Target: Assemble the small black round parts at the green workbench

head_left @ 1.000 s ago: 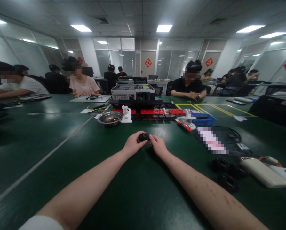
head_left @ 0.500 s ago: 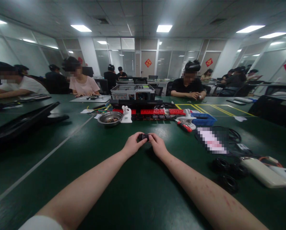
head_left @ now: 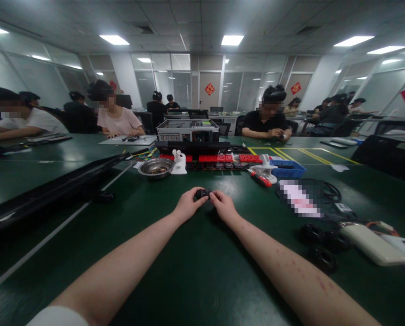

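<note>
Between the fingertips of both hands is a small black part (head_left: 203, 194), just above the green table; its exact kind is too small to make out. My left hand (head_left: 188, 204) grips its left side with thumb and fingers. On its right end, the thumb and fingers of my right hand (head_left: 224, 208) are closed in a pinch. Beyond the hands stand a metal bowl (head_left: 144, 168) of small brass-coloured pieces and a white clip-like stand (head_left: 179, 163). A red-handled screwdriver (head_left: 262, 179) lies farther right.
Three black wheels (head_left: 323, 259) lie at the right beside a cream power bank-like block (head_left: 372, 244). A blue tray (head_left: 289, 169) and an open computer case (head_left: 189, 131) stand farther back. A long black panel (head_left: 53, 188) spans the left side. Several people sit around.
The long black panel on the left has shifted and turned, its far end now reaching closer to the bowl. My hands stay almost in place, with the black part slightly turned.
</note>
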The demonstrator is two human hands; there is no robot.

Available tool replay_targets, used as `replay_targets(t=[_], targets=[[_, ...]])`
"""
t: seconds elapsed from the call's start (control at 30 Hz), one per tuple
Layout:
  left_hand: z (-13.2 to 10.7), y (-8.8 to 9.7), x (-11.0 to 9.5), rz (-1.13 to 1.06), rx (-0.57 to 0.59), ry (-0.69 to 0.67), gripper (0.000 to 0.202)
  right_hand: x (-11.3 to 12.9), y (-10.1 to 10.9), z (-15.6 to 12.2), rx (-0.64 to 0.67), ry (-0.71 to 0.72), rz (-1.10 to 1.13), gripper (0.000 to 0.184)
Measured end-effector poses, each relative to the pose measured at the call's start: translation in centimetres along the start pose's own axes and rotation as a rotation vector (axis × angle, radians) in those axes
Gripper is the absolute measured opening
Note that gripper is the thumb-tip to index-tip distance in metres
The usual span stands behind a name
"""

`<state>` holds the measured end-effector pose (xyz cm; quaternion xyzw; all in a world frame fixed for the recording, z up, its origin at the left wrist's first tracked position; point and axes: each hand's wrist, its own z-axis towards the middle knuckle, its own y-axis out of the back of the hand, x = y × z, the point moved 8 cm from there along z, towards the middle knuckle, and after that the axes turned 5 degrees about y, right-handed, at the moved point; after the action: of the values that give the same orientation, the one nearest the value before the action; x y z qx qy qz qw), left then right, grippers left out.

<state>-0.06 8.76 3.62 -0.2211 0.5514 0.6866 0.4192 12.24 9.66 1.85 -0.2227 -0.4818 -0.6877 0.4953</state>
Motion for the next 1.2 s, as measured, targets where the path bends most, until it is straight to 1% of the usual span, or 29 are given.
replay_targets(t=[0.1,0.2,0.27,0.37,0.47,0.57,0.67,0.77,0.83,0.9,0.97,1.07,1.13,1.2], targets=[[0.2,0.0,0.6,-0.041,0.005,0.039,0.035,0.4,-0.1,-0.1,0.002,0.037,0.040,0.026],[0.2,0.1,0.5,-0.026,-0.017,0.021,0.034,0.3,-0.1,-0.1,-0.003,0.030,0.050,0.028],[0.1,0.1,0.2,0.006,-0.032,-0.011,0.033,0.0,0.1,-0.1,-0.025,0.005,0.042,0.032],[-0.2,-0.1,-0.3,0.046,-0.030,-0.053,0.033,-0.6,0.4,-0.1,-0.049,-0.053,0.000,0.044],[-0.3,-0.2,-0.6,0.061,-0.009,-0.063,0.034,-1.0,0.2,0.0,-0.013,-0.099,-0.045,0.045],[-0.2,-0.2,-0.4,0.050,0.004,-0.043,0.035,-1.0,0.0,0.0,0.015,-0.092,-0.045,0.042],[0.1,-0.3,0.4,-0.025,0.006,0.000,0.036,-0.7,0.0,0.1,0.012,-0.048,0.011,0.034],[0.5,-1.0,1.7,-0.198,0.061,0.089,0.039,0.0,-0.1,0.0,0.008,0.020,0.072,0.024],[0.8,-1.6,2.5,-0.308,0.110,0.141,0.040,0.5,-0.1,0.0,0.012,0.057,0.089,0.027],[0.9,-1.8,2.8,-0.340,0.120,0.158,0.040,0.8,-0.1,-0.1,0.021,0.072,0.085,0.029],[0.8,-1.4,2.5,-0.287,0.082,0.134,0.039,0.8,-0.1,-0.2,0.015,0.068,0.079,0.029],[0.5,-0.6,1.4,-0.144,0.016,0.057,0.036,0.3,0.4,-0.1,-0.040,0.026,0.051,0.028],[0.1,-0.2,0.6,-0.071,-0.011,0.015,0.034,-0.3,0.5,0.0,-0.060,-0.023,0.007,0.033],[-0.1,0.1,0.1,-0.035,-0.024,-0.006,0.033,-0.8,0.4,0.0,-0.039,-0.067,-0.042,0.039]])
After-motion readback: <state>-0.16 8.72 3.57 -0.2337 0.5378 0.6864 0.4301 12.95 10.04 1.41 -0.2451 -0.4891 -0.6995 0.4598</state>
